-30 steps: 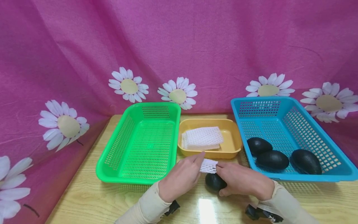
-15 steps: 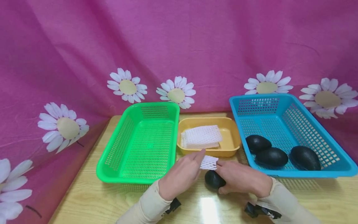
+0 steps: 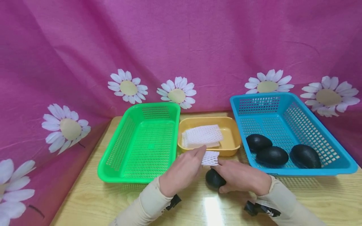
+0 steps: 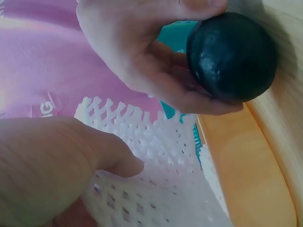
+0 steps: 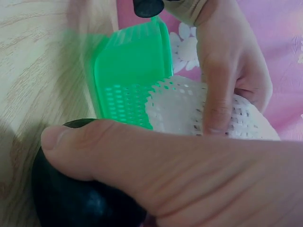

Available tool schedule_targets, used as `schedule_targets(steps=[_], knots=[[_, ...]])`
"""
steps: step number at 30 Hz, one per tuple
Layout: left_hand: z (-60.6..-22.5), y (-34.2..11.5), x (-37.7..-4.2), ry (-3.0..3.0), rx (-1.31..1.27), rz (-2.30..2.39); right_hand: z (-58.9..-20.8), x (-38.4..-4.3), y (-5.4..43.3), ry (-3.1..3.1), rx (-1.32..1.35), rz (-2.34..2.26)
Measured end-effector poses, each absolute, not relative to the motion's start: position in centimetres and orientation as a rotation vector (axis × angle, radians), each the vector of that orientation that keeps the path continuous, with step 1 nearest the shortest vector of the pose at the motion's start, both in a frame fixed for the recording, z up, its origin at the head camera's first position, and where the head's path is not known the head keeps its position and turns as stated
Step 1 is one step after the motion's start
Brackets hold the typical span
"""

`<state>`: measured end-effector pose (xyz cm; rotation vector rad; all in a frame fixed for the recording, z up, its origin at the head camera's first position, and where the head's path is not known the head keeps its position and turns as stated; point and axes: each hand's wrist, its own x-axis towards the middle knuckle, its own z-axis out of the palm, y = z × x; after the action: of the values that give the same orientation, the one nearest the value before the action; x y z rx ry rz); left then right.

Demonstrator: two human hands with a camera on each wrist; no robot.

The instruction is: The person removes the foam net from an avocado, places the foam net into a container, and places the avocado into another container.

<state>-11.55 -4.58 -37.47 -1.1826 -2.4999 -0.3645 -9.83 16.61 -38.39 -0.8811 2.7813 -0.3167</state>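
My left hand [image 3: 181, 171] pinches a white foam net sleeve [image 3: 210, 158] between thumb and fingers. The sleeve's cut mesh end stands open in the left wrist view. In my right hand [image 3: 240, 176] is a dark, smooth avocado [image 3: 215, 179], gripped low over the table with the thumb on one side and fingers round the other, as the left wrist view shows. The avocado [image 4: 232, 57] and the sleeve [image 4: 147, 142] are apart in that view. Part of the avocado is hidden by the right hand in the head view.
A green basket [image 3: 113, 157] stands at the left. Behind the hands, a yellow tray [image 3: 230, 138] holds more foam net sleeves [image 3: 202, 135]. At the right, a blue basket [image 3: 282, 127] contains three dark avocados [image 3: 272, 156]. A pink flowered cloth [image 3: 181, 47] hangs behind the wooden table [image 3: 85, 197].
The head view has shifted slightly. Both hands keep almost the same pose, the left on the foam net sleeve and the right on the avocado.
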Motion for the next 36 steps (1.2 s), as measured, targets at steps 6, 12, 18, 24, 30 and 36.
schedule_targets(steps=[6,12,18,24,30,36], knots=[[-36.5,-4.9,-11.8,-2.497,-1.207,-0.321,-38.4,-9.9,16.4,2.767,-0.884,-0.277],[-35.7,-4.9,-12.2,-2.531,-1.206,-0.316,-38.4,-9.8,16.4,2.749,-0.842,-0.269],[-35.0,-5.0,-12.4,-2.508,-1.199,-0.302,-38.3,-9.9,16.3,2.746,-0.842,-0.289],[-34.3,-5.0,-13.0,-2.473,-1.214,-0.267,-38.4,-10.0,16.3,2.752,-0.87,-0.282],[-33.5,-5.1,-13.7,-2.455,-1.195,-0.245,-38.3,-10.0,16.2,2.734,-0.835,-0.296],[-32.8,-5.3,-14.2,-2.497,-1.185,-0.196,-38.2,-10.0,16.2,2.733,-0.825,-0.283]])
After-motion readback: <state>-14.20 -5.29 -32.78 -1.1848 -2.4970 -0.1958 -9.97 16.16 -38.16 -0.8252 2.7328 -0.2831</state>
